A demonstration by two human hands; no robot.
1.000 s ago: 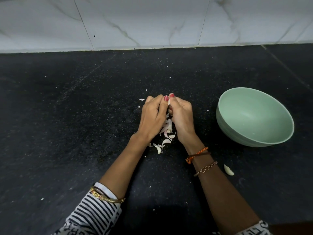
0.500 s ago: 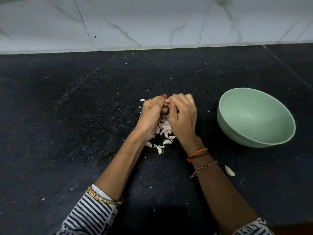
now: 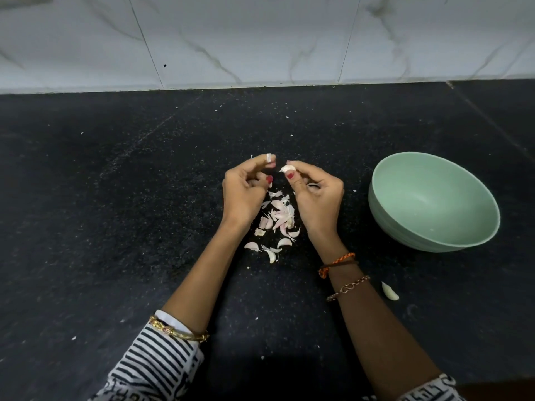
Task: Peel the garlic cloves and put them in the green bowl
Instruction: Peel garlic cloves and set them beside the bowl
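Observation:
My right hand pinches a small white garlic clove between thumb and forefinger, above the counter. My left hand is a short gap to its left, fingers curled, with a strip of white skin at its fingertips. Below and between the hands lies a pile of pinkish-white cloves and peel. The green bowl stands empty to the right of my right hand. One clove lies alone on the counter by my right forearm.
The black stone counter is speckled with small white peel flecks. A white marble-tiled wall rises along its far edge.
My hands, pressed together over the pile a second ago, have pulled apart. The clove now shows in my right fingers and a piece of skin has come away with my left.

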